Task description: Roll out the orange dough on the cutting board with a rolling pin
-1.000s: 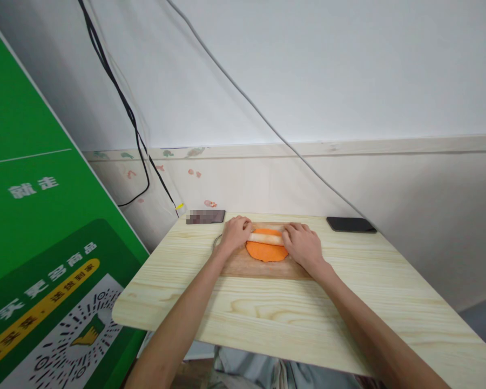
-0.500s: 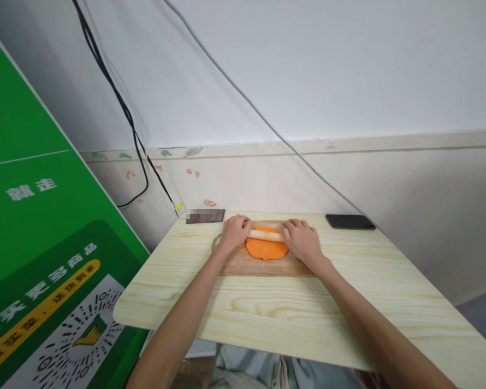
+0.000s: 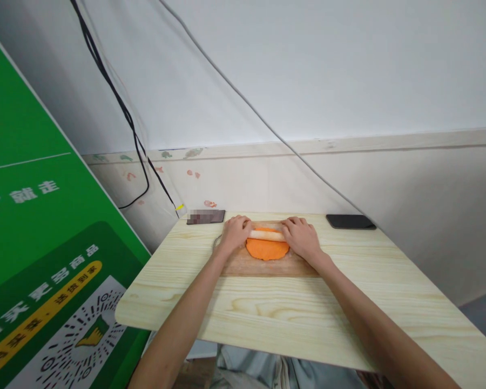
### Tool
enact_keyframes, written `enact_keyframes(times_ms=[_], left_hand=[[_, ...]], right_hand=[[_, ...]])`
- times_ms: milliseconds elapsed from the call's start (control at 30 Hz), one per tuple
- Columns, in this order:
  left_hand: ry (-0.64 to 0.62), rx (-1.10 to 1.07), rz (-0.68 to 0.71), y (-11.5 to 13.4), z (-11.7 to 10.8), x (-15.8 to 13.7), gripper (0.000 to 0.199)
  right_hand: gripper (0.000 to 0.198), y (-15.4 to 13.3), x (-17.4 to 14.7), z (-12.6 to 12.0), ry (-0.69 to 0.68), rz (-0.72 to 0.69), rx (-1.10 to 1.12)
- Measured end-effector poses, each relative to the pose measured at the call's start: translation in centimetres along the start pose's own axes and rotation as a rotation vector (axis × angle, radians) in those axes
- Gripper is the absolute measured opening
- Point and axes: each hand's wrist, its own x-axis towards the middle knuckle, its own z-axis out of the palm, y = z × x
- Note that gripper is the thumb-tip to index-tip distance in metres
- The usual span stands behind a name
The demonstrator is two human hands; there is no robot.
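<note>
A flattened, roughly round piece of orange dough [image 3: 267, 250] lies on a wooden board [image 3: 267, 269]. Across its far part rests a pale wooden rolling pin [image 3: 266, 235]. My left hand [image 3: 236, 232] is closed over the pin's left end, and my right hand [image 3: 300, 235] is closed over its right end. Both pin ends are hidden under my fingers. Only a thin strip of orange shows beyond the pin; most of the dough is on the near side.
The board sits on a pale wood-grain table [image 3: 263, 310]. A dark phone-like slab [image 3: 206, 217] lies at the back left, and a black phone [image 3: 350, 221] at the back right. A wall stands behind; a green printed panel [image 3: 65, 227] leans at the left.
The rolling pin and both hands have shifted very slightly over the dough, with the grip unchanged. The camera view has moved a little.
</note>
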Motion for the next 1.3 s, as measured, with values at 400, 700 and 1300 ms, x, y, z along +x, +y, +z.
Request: enact_keyframes(times_ms=[400,700,1300], left_hand=[[0.013,0.01,0.018,0.2,-0.1,-0.2,0.033],[0.03,-0.003,0.027,0.1,0.0,-0.1,0.03],[0.015,-0.052,0.03,-0.5,0.4,0.4,0.034]], right_hand=[[0.046,-0.3,-1.6,-0.4,-0.02,0.025,0.05],[0.043,0.4,-0.2,0.0,0.035,0.062,0.106],[0.04,0.7,-0.4,0.1,0.038,0.07,0.151]])
